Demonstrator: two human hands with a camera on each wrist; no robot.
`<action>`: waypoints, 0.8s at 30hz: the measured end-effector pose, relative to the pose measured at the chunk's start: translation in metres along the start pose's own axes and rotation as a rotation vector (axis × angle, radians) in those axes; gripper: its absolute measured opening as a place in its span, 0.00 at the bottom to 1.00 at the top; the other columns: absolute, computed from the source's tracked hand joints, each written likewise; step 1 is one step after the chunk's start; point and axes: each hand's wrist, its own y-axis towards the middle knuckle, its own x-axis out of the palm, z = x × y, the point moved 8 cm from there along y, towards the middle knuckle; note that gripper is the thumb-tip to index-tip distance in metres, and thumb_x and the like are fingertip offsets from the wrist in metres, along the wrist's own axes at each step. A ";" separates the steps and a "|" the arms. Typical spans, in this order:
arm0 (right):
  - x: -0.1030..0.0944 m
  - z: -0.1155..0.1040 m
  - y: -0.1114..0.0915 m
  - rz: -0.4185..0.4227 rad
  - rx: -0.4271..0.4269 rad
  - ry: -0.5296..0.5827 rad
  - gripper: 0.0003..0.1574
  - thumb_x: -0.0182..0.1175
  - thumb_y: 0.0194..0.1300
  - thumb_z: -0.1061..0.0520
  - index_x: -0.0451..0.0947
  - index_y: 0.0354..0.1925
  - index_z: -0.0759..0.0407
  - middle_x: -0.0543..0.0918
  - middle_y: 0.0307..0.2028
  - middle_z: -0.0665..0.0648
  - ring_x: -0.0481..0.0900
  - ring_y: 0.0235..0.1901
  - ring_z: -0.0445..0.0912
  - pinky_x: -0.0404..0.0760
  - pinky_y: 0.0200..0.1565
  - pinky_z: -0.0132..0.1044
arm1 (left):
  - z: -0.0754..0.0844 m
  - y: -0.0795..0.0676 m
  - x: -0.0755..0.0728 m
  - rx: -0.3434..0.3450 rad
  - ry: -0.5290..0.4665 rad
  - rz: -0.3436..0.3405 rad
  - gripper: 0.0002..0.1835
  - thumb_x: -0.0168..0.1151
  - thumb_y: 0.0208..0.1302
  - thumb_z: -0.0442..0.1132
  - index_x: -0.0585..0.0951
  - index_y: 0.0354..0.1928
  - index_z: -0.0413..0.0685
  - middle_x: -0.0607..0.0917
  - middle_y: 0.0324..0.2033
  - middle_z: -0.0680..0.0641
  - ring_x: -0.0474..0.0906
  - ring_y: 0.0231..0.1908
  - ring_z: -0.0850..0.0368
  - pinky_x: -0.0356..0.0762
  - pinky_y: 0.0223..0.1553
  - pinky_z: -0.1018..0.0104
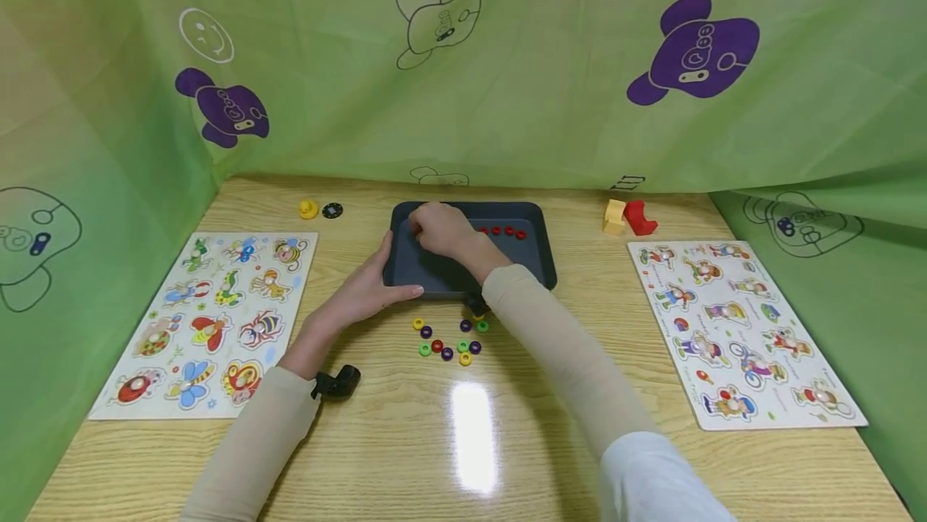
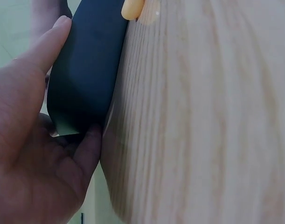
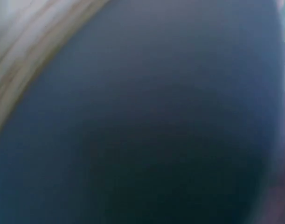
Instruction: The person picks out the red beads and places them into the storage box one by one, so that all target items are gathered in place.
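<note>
A dark rectangular tray (image 1: 546,265) lies on the table. My left hand (image 1: 365,290) holds its near left corner, thumb along the front side and fingers along the left; in the left wrist view the hand (image 2: 39,140) wraps the tray's dark wall (image 2: 88,60). Over the tray's far left part, my right hand (image 1: 445,231) reaches down with curled fingers. Its fingertips are hidden, and I cannot tell whether they pinch something. Several small red rings (image 1: 510,231) line up inside the tray, right of this hand. Dark tray surface (image 3: 156,102) fills the right wrist view.
Several yellow, purple, green and red rings (image 1: 463,347) lie before the tray. Picture puzzle boards flank it, one left (image 1: 242,297), one right (image 1: 724,289). Behind are a yellow duck (image 1: 308,209), a black disc (image 1: 332,211), a yellow block (image 1: 614,217) and a red block (image 1: 640,218).
</note>
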 end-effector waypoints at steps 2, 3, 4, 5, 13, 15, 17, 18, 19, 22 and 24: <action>-0.005 0.000 -0.006 0.015 -0.021 0.018 0.12 0.53 0.63 0.59 0.81 0.43 0.52 0.83 0.41 0.51 0.79 0.39 0.43 0.79 0.43 0.38 | 0.003 -0.001 0.000 0.004 0.004 -0.005 0.61 0.66 0.52 0.57 0.32 0.72 0.50 0.41 0.73 0.44 0.43 0.72 0.48 0.52 0.68 0.47; -0.007 0.000 -0.010 0.024 -0.033 0.027 0.13 0.54 0.63 0.59 0.82 0.43 0.52 0.83 0.41 0.51 0.79 0.39 0.43 0.79 0.42 0.37 | 0.004 -0.001 0.000 0.010 0.001 -0.006 0.61 0.66 0.52 0.57 0.32 0.72 0.50 0.41 0.73 0.44 0.44 0.72 0.47 0.52 0.68 0.47; -0.010 0.000 -0.015 0.029 -0.043 0.033 0.13 0.53 0.63 0.60 0.82 0.43 0.52 0.83 0.41 0.51 0.78 0.38 0.43 0.79 0.42 0.37 | 0.004 -0.002 0.000 0.015 -0.002 -0.007 0.61 0.66 0.51 0.57 0.32 0.72 0.50 0.42 0.73 0.43 0.45 0.72 0.47 0.53 0.68 0.47; -0.013 0.000 -0.020 0.037 -0.057 0.043 0.12 0.54 0.63 0.60 0.82 0.42 0.53 0.82 0.40 0.51 0.78 0.37 0.43 0.79 0.40 0.37 | 0.005 -0.002 0.000 0.023 -0.008 -0.007 0.61 0.66 0.52 0.57 0.32 0.72 0.50 0.42 0.73 0.43 0.46 0.72 0.46 0.54 0.68 0.46; -0.039 -0.006 -0.074 0.067 -0.134 0.183 0.13 0.56 0.64 0.59 0.82 0.46 0.55 0.83 0.43 0.51 0.79 0.39 0.42 0.79 0.43 0.36 | 0.009 -0.004 -0.001 0.034 -0.025 -0.001 0.59 0.67 0.53 0.51 0.33 0.73 0.53 0.44 0.73 0.44 0.49 0.71 0.46 0.56 0.67 0.47; -0.044 -0.012 -0.089 0.069 -0.151 0.176 0.11 0.57 0.64 0.58 0.82 0.43 0.53 0.82 0.41 0.49 0.79 0.38 0.40 0.79 0.41 0.34 | 0.009 -0.003 -0.001 0.034 -0.029 0.000 0.59 0.67 0.53 0.52 0.33 0.73 0.53 0.44 0.73 0.44 0.49 0.71 0.46 0.56 0.67 0.47; -0.046 -0.019 -0.104 0.064 -0.170 0.152 0.09 0.58 0.63 0.56 0.82 0.42 0.50 0.82 0.39 0.47 0.78 0.37 0.38 0.78 0.39 0.31 | 0.007 -0.002 -0.001 0.031 -0.031 0.003 0.59 0.68 0.52 0.52 0.34 0.73 0.52 0.44 0.73 0.43 0.49 0.71 0.46 0.57 0.66 0.47; -0.047 -0.023 -0.111 0.062 -0.187 0.137 0.09 0.59 0.62 0.56 0.82 0.41 0.49 0.82 0.39 0.46 0.78 0.36 0.37 0.78 0.39 0.30 | 0.005 -0.002 -0.001 0.032 -0.038 0.006 0.60 0.68 0.52 0.52 0.34 0.73 0.52 0.44 0.73 0.44 0.49 0.71 0.46 0.56 0.66 0.47; -0.047 -0.028 -0.117 0.059 -0.206 0.124 0.08 0.60 0.62 0.56 0.82 0.40 0.48 0.82 0.38 0.45 0.77 0.36 0.36 0.78 0.38 0.29 | 0.004 -0.001 0.000 0.036 -0.050 0.007 0.60 0.68 0.52 0.51 0.34 0.73 0.52 0.44 0.73 0.44 0.49 0.71 0.46 0.56 0.66 0.46; -0.044 -0.042 -0.134 0.047 -0.272 0.086 0.08 0.61 0.61 0.56 0.83 0.39 0.47 0.82 0.35 0.45 0.77 0.34 0.35 0.77 0.38 0.27 | -0.005 0.005 0.002 0.042 -0.064 0.022 0.60 0.69 0.51 0.50 0.34 0.73 0.54 0.43 0.73 0.46 0.48 0.71 0.47 0.54 0.67 0.45; -0.038 -0.051 -0.142 0.026 -0.317 0.069 0.08 0.62 0.60 0.57 0.83 0.39 0.49 0.82 0.34 0.45 0.76 0.33 0.36 0.77 0.37 0.27 | -0.014 0.010 0.003 0.044 -0.051 0.031 0.60 0.69 0.51 0.52 0.33 0.73 0.58 0.43 0.73 0.48 0.46 0.72 0.48 0.54 0.67 0.45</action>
